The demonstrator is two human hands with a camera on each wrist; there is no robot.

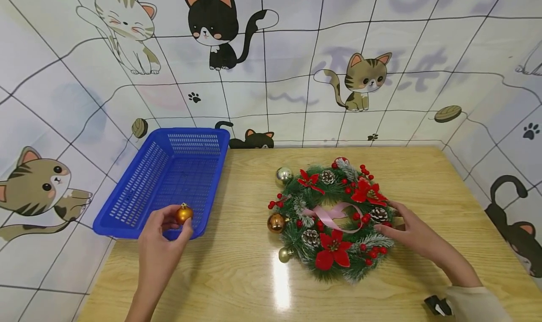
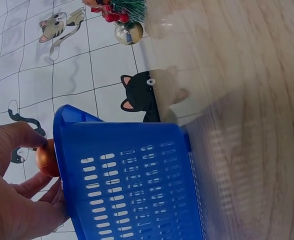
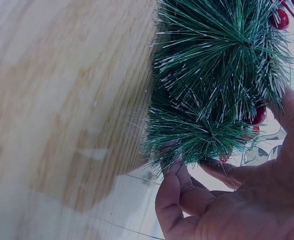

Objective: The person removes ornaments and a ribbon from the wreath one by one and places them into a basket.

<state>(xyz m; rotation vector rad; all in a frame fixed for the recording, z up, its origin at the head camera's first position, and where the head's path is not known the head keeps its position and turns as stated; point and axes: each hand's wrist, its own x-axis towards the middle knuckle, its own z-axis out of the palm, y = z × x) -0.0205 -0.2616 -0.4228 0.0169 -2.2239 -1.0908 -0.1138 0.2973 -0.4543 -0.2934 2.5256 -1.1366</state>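
Between thumb and fingers, my left hand pinches a small shiny gold-orange Christmas bauble with its cap upward. It is at the front right rim of the blue plastic basket; in the left wrist view the bauble overlaps the basket's edge. My right hand grips the right side of a green Christmas wreath, thumb on top and fingers curled under the needles in the right wrist view. Red poinsettias, pine cones, red berries and a pink ribbon decorate the wreath.
Silver, copper and pale gold baubles sit along the wreath's left edge. A small black object lies by the right sleeve. Behind the wooden table hangs a cat-print backdrop.
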